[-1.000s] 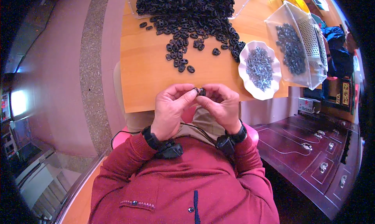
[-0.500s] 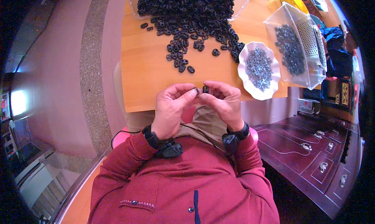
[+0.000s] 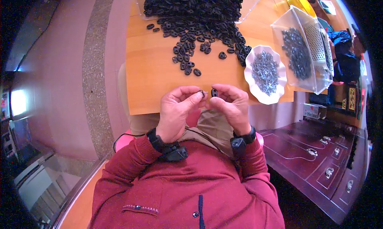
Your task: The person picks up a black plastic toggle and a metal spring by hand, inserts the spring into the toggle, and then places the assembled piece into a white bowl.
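My left hand (image 3: 177,113) pinches a small metal ring (image 3: 202,93) between thumb and fingertips at the near edge of the wooden table (image 3: 155,77). My right hand (image 3: 233,107) holds a small black oval piece (image 3: 214,92) upright between its fingertips, just right of the ring. The two hands almost touch. A big heap of the same black oval pieces (image 3: 195,9) lies at the far side of the table, with loose ones scattered toward me.
A white scalloped dish (image 3: 265,74) of small metal parts sits right of my hands. Behind it stands a clear plastic bag (image 3: 303,49) with more metal parts and a white perforated tray. A dark wooden cabinet (image 3: 319,157) is lower right.
The hands have drawn slightly apart; the ring and the black piece, held close together before, now sit side by side in separate hands.
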Tool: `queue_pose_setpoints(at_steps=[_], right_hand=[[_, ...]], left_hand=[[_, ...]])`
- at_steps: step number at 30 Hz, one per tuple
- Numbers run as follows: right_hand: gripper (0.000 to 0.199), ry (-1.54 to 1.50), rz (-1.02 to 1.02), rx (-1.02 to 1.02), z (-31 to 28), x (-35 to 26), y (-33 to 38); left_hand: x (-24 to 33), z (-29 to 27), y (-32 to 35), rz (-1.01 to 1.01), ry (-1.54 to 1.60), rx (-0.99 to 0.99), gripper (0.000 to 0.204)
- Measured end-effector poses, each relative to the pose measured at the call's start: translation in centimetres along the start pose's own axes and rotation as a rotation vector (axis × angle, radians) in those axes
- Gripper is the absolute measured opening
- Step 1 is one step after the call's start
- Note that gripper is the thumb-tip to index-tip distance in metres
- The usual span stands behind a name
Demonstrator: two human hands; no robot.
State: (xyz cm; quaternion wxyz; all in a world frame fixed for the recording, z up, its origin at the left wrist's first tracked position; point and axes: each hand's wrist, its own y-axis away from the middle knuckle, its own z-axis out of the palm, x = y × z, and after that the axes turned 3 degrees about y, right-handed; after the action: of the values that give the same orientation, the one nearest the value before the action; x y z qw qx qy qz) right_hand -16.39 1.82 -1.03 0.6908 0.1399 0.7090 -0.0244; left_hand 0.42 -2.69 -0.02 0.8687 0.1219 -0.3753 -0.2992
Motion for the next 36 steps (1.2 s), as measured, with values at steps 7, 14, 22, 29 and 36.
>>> queue_pose_setpoints(at_steps=[7,14,22,29,36], right_hand=[[0.029,-0.065,0.031,-0.058,-0.25,0.00,-0.05],[0.029,-0.105,0.040,-0.042,-0.41,0.17,0.03],[0.021,-0.140,-0.002,-0.087,-0.16,-0.52,-0.15],[0.016,-0.096,-0.037,-0.078,-0.36,-0.66,-0.06],[0.015,-0.109,0.018,-0.074,-0.65,-0.24,0.14]], left_hand=[[0.13,-0.10,0.12,-0.005,0.006,-0.002,0.012],[0.01,-0.10,0.06,0.001,0.015,-0.008,0.011],[-0.10,-0.32,-0.01,-0.002,-0.027,0.001,0.011],[-0.01,-0.27,0.07,-0.010,-0.016,0.005,0.012],[0.02,-0.23,0.10,-0.013,-0.014,0.024,0.012]])
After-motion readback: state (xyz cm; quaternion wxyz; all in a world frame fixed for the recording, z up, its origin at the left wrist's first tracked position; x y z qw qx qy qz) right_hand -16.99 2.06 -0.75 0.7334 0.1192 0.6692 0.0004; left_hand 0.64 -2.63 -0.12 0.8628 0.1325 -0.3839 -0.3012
